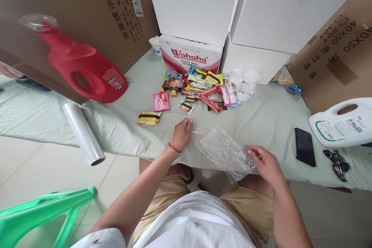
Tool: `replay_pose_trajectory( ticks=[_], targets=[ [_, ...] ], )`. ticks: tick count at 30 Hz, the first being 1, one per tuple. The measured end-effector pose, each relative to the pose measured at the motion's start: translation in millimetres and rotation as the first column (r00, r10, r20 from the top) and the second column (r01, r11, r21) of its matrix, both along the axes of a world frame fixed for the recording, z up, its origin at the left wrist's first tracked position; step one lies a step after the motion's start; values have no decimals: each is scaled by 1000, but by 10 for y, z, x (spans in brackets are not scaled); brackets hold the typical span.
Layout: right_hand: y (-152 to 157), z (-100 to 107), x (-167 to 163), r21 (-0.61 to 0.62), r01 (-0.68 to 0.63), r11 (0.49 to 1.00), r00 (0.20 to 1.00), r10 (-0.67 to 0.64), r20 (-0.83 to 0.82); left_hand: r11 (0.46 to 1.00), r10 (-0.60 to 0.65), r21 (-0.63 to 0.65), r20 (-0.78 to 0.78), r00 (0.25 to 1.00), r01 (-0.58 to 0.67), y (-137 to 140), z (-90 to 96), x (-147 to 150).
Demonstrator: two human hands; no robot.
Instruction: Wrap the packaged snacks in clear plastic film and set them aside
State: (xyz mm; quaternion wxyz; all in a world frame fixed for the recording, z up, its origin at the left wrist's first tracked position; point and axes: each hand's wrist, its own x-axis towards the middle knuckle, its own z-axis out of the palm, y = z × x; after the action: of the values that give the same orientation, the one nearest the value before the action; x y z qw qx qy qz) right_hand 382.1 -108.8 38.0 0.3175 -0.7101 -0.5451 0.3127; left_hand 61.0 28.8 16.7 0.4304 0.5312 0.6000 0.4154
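Observation:
A clear plastic bag (219,145) stretches between my two hands over the front edge of the covered table. My left hand (182,131) is closed on the bag's left end, thumb against the fingers. At the other end, my right hand (263,161) pinches the bag's right side. Just beyond my left hand lies a small wrapped biscuit (186,107). Behind it is a pile of wrapped snacks (200,85). A pink snack packet (161,101) and a yellow snack packet (149,118) lie left of the pile.
White boxes (194,4) and a Wahaba-style printed carton (190,56) stand at the back. A red jug (87,69) and plastic roll (83,133) are left. A white jug (345,124), phone (304,146) and keys (337,164) lie right. A green stool (49,209) stands lower left.

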Motion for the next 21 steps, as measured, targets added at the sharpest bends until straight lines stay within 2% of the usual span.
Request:
replay_pose_trajectory(
  ticks=[2,3,6,8,9,10,12,14,16,17,19,21],
  targets=[
    [130,175,-45,170,18,985,989,-42,143,999,30,-45,89,996,-26,-28,21,52],
    [181,247,-129,244,-16,970,984,-28,176,996,50,-77,140,989,-40,-49,34,88],
    [227,321,-606,429,-225,875,958,118,261,982,107,-184,300,948,-53,-137,96,225],
    [185,238,-990,494,-357,793,917,196,348,972,122,-235,397,910,-27,-209,161,327],
    [161,169,-1155,495,-396,774,899,215,382,968,121,-251,437,891,-8,-246,199,375],
    [143,92,-1288,496,-403,769,893,212,397,966,117,-260,468,876,10,-282,240,418],
    [142,-53,-1432,495,-346,797,916,172,363,962,106,-268,556,825,57,-346,327,487],
    [187,-149,-1438,486,-231,843,964,132,230,960,93,-259,651,753,105,-394,409,524],
    [253,-185,-1373,430,-110,896,992,127,-11,960,68,-230,740,669,157,-428,474,529],
    [284,-185,-1337,383,-49,922,979,120,-162,963,55,-209,772,633,172,-440,499,520],
    [335,-166,-1284,269,70,961,883,66,-465,971,43,-170,810,584,165,-462,527,487],
    [367,-139,-1267,145,169,975,716,-20,-697,980,75,-171,799,596,105,-495,528,444]
  ],
)
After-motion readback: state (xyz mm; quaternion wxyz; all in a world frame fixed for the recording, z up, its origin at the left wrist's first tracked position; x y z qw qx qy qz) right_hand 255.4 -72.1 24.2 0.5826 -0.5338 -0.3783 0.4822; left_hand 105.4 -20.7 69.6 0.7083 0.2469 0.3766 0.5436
